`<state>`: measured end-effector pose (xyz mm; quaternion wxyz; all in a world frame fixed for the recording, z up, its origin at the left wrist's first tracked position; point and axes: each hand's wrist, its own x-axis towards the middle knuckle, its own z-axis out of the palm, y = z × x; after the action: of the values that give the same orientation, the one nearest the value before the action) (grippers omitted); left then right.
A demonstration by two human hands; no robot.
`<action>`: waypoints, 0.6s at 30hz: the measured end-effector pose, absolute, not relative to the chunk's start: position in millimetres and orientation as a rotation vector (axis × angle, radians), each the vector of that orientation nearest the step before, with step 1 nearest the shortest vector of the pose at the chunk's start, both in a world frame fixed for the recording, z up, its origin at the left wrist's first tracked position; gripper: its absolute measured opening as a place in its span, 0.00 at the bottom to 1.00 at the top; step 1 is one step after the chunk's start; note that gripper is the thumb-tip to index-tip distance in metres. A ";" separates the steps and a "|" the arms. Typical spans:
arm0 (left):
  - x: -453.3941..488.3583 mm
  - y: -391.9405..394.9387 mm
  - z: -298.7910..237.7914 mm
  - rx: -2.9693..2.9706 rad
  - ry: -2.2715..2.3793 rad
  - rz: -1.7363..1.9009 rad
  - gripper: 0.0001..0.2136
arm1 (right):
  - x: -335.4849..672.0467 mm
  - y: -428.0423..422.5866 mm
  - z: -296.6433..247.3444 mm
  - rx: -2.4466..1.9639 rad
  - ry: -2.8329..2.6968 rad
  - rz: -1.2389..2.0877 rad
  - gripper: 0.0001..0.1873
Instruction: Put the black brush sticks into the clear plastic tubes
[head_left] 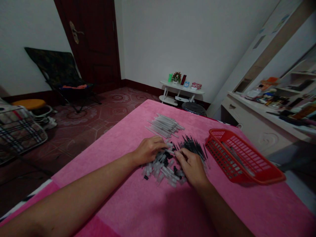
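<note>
A heap of small pieces lies on the tabletop. Sticks lie behind it. Pens sit between the heap and the basket on the right.

Home room, wooden door, folding chair, cluttered dresser, patterned floor tiles.

A plain white wall rises above a dark red baseboard and patterned reddish floor tiles. At the left, a dark folding chair stands near a brown door, with a yellow-topped stool nearby. A low white stand holds a small plant; a cluttered pale dresser fills the right. The light is dim.
</note>
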<state>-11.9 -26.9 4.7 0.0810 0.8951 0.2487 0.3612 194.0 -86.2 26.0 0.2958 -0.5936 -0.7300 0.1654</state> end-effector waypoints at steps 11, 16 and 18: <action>-11.2 -27.6 7.4 2.696 0.758 1.069 0.14 | 193.7 -86.1 20.7 -1.582 -1.958 0.520 0.21; -14.8 -21.4 8.8 2.383 0.914 1.394 0.09 | 193.9 -84.6 17.2 -1.582 -1.921 0.566 0.22; -14.2 -17.7 9.6 2.025 0.957 1.590 0.06 | 194.6 -83.0 16.2 -1.552 -1.918 0.527 0.16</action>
<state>-14.2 -17.7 9.6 0.1962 0.7228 0.3418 0.5677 194.6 -83.0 16.2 0.3045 -0.5858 -0.7242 0.1991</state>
